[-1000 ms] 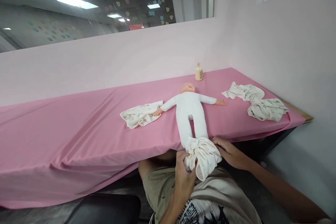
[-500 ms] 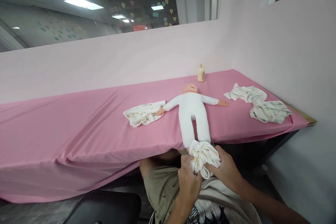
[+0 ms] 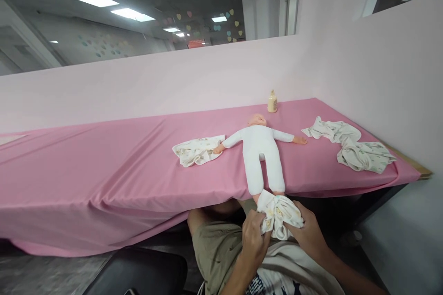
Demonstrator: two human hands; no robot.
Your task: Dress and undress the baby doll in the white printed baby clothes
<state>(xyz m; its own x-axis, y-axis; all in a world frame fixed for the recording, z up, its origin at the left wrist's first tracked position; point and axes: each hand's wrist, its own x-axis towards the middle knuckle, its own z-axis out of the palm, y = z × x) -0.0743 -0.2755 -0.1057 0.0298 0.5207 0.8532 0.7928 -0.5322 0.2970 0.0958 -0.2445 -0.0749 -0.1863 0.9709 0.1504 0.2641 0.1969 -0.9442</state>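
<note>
A baby doll (image 3: 259, 150) with a white cloth body lies on its back, arms spread, its feet toward me at the table's front edge. Over my lap, just below the doll's feet, is a bunched white baby garment (image 3: 278, 214) with a small print. My left hand (image 3: 255, 235) grips its left side and my right hand (image 3: 308, 228) its right side, fingers closed on the fabric. The garment's upper edge overlaps the doll's feet in view; whether it goes around them I cannot tell. Another printed white garment (image 3: 197, 151) lies by the doll's hand on the left.
A pink cloth (image 3: 138, 161) covers the table. A cream pump bottle (image 3: 272, 102) stands near the wall beyond the doll's head. Two crumpled pale garments (image 3: 365, 156) lie at the right end. A black seat (image 3: 138, 272) is at lower left.
The view has shifted, so everything sits slightly further right. The garment is spread a little wider between my hands, and its upper edge sits slightly lower against the doll's feet.
</note>
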